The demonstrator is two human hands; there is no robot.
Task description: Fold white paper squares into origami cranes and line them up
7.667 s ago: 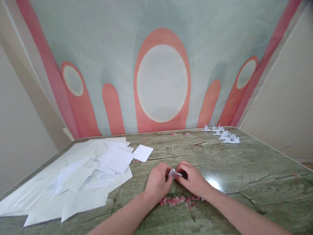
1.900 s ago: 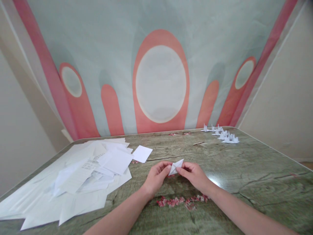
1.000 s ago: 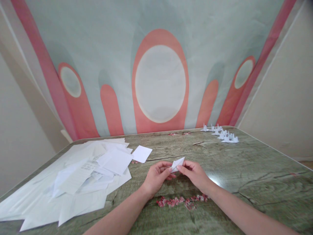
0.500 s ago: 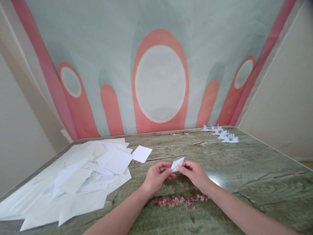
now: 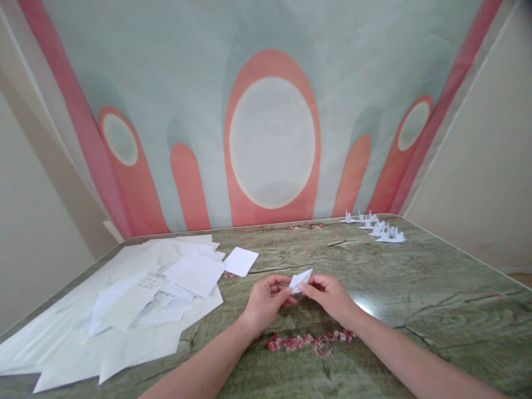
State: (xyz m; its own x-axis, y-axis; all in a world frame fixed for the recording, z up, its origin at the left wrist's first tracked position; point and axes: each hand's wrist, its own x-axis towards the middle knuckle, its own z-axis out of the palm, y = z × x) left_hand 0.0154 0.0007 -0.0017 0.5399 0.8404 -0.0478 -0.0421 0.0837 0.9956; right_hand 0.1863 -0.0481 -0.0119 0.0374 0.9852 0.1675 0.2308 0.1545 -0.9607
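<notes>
Between my two hands, just above the middle of the table, is a small piece of folded white paper (image 5: 301, 280) with a pointed tip toward the upper right. My left hand (image 5: 269, 299) pinches its left side between thumb and fingers. On the other side, my right hand (image 5: 329, 295) grips the paper, its thumb pressed on the near face. The fingertips behind the paper are partly hidden. Beyond my left hand lies a white paper square (image 5: 241, 261), flat on the table.
A loose pile of white paper sheets (image 5: 137, 310) covers the left of the wood-patterned table (image 5: 432, 288). Several folded white paper cranes (image 5: 389, 233) stand at the back right. A printed backdrop (image 5: 274, 138) rises behind the far edge.
Both hands keep hold of the folded paper in nearly the same place. The paper's pointed tip has dipped very slightly.
</notes>
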